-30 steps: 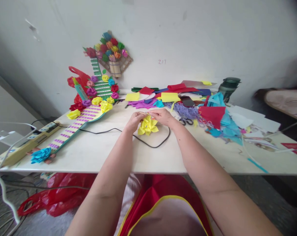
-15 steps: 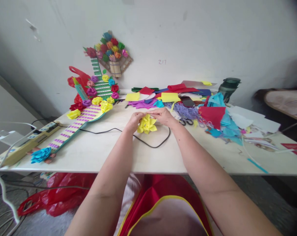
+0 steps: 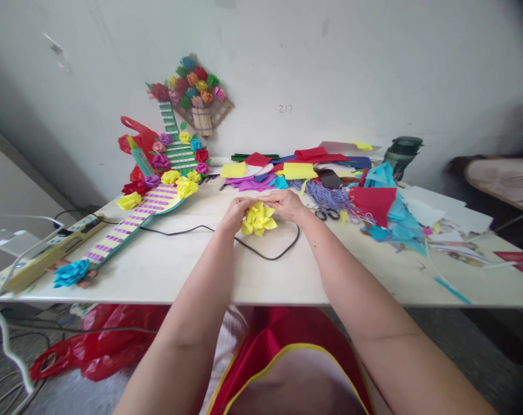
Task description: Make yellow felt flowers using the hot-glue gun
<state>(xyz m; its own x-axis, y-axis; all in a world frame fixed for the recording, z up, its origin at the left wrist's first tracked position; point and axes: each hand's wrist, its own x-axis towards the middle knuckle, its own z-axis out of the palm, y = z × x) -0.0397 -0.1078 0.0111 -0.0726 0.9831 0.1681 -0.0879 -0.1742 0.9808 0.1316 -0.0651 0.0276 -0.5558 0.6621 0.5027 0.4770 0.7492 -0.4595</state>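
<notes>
A yellow paper flower (image 3: 259, 220) with pointed petals is held just above the middle of the white table (image 3: 278, 282). My left hand (image 3: 237, 212) is closed on its far left side. From the right, my right hand (image 3: 285, 204) pinches at its far edge, with the fingertips of both hands meeting there. The fingertips are partly hidden behind the petals. A black cable (image 3: 270, 257) loops on the table around the near side of the flower.
Left stands a guitar-shaped craft (image 3: 134, 216) with paper flowers, beside a power strip (image 3: 57, 253). Behind my hands lie coloured paper sheets (image 3: 300, 171) and purple shredded strands (image 3: 328, 196). Scissors (image 3: 327, 214), blue scraps (image 3: 406, 222) and a dark bottle (image 3: 403, 153) are at the right.
</notes>
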